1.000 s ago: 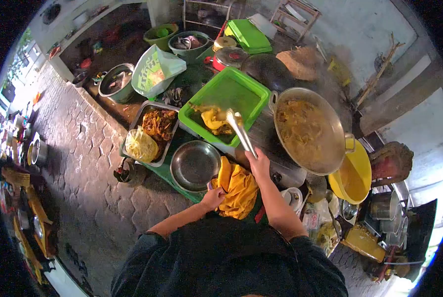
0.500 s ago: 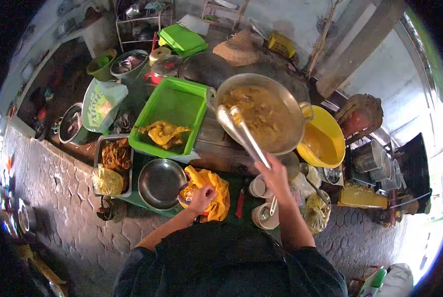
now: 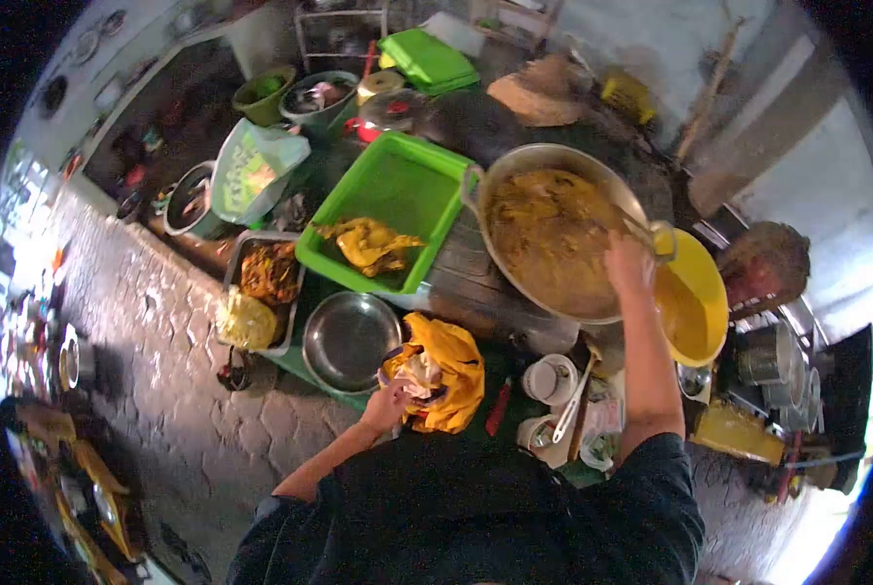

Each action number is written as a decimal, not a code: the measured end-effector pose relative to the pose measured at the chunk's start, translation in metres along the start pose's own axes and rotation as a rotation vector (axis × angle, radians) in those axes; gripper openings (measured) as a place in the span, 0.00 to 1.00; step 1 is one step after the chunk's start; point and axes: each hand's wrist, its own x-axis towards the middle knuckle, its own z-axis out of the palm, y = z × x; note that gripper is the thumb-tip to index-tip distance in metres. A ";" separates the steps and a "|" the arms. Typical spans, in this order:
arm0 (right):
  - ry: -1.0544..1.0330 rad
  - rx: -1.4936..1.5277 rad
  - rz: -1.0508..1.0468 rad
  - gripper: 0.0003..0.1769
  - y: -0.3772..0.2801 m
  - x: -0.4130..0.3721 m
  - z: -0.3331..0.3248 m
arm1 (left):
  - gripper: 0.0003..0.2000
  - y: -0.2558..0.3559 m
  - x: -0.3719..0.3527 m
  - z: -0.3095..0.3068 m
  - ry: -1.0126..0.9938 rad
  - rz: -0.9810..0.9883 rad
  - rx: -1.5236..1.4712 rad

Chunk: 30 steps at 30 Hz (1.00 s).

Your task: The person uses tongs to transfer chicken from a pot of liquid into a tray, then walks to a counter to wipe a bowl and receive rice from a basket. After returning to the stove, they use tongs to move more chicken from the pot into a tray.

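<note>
My right hand (image 3: 630, 263) is over the right side of a wide metal pan (image 3: 503, 275) full of brown, saucy food. It is closed on metal tongs (image 3: 639, 230), which are blurred and lie across the pan's right rim. My left hand (image 3: 386, 405) has its fingers curled at the left edge of a bunched yellow cloth (image 3: 461, 375). Pale pinkish material (image 3: 420, 374) shows in the cloth's opening. Left of the cloth is a round steel dish (image 3: 352, 339). A yellow cooked chicken (image 3: 369, 245) lies in a green tray (image 3: 395, 168).
A yellow basin (image 3: 714, 292) holding liquid stands right of the pan. A metal tray (image 3: 285, 331) with dark food and a bagged yellow item is at left. Near my body are white cups (image 3: 551, 378), a light-coloured spoon (image 3: 575, 400) and a red-handled tool (image 3: 499, 407).
My right hand has swung the tongs from the pan's left side to its right rim. My left hand has shifted to the cloth's left edge, and pale material shows inside. The view has shifted.
</note>
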 end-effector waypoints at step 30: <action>0.121 -0.008 -0.060 0.18 0.005 0.052 0.039 | 0.12 -0.032 -0.006 0.003 0.026 -0.188 0.175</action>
